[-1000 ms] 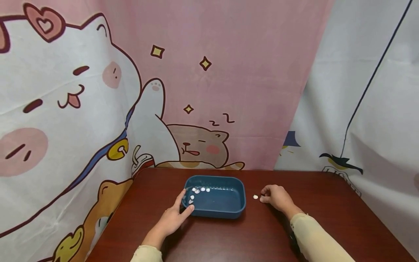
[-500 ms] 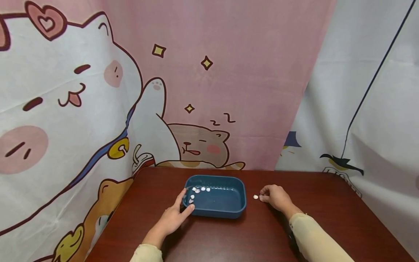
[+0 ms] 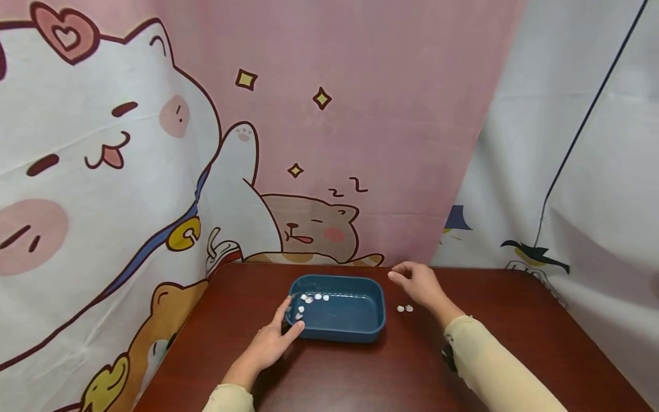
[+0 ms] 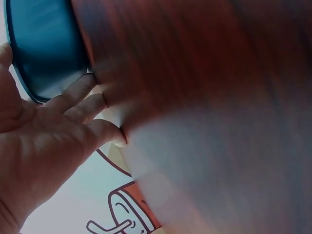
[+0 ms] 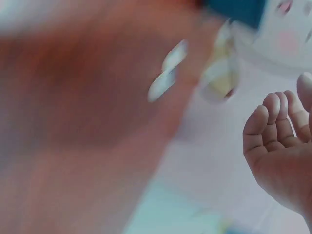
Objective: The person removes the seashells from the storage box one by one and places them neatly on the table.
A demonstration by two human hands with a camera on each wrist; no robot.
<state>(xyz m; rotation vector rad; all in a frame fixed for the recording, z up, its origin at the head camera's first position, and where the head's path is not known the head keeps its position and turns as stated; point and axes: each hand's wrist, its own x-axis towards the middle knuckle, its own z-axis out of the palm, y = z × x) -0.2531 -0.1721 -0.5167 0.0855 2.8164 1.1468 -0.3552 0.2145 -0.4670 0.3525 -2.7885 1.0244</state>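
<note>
A dark blue rectangular plastic bin (image 3: pixel 342 335) stands on the table. My left hand (image 3: pixel 268 343) spans its near left corner, fingers fairly straight along the side and thumb touching the rim. In the left wrist view the left hand (image 4: pixel 48 141) shows its palm, lower fingers spread beside the bin (image 4: pixel 48 44). Several small white pebble-like pieces (image 3: pixel 318 297) lie in the bin's left part. Two more white pieces (image 3: pixel 404 308) sit side by side right of it. My right hand (image 3: pixel 419 283) is raised behind them; in the right wrist view its fingers (image 5: pixel 272 109) bend loosely, holding nothing visible.
The reddish-brown table (image 3: pixel 340 377) has its far edge against a cartoon-printed cloth (image 3: pixel 381 143). A white cloth (image 3: pixel 582 143) with a dark line hangs at the right. A dark band (image 3: pixel 449 355) shows at the right wrist.
My right hand has let go of one white piece, leaving it beside the other, and has lifted away toward the back left. The left hand and the bin stay put.
</note>
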